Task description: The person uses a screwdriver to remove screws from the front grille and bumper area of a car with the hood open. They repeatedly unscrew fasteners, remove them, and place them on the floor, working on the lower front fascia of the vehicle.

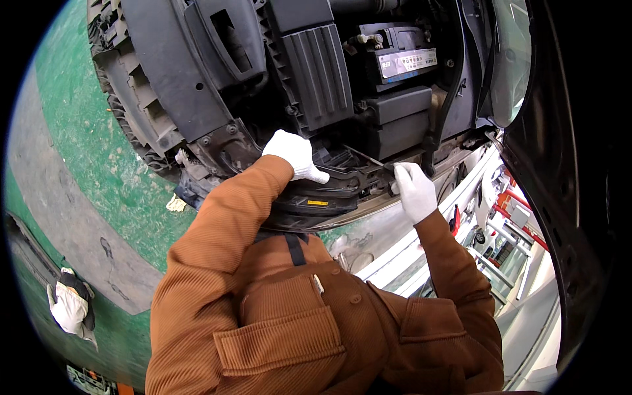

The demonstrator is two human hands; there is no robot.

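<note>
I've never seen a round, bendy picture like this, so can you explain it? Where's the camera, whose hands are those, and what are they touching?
There is no robot here, just a person in brown sleeves. The one picture comes from a camera on their head, looking down. Its wide lens makes straight things look curved.

The two hands wear white gloves. The left hand is at the edge of a car's open engine space, just above a black part with a yellow sticker. The right hand has bent fingers near a thin rod; I can't tell whether it holds it. Farther in sits a battery. On the green floor lies a crumpled white thing.
</note>
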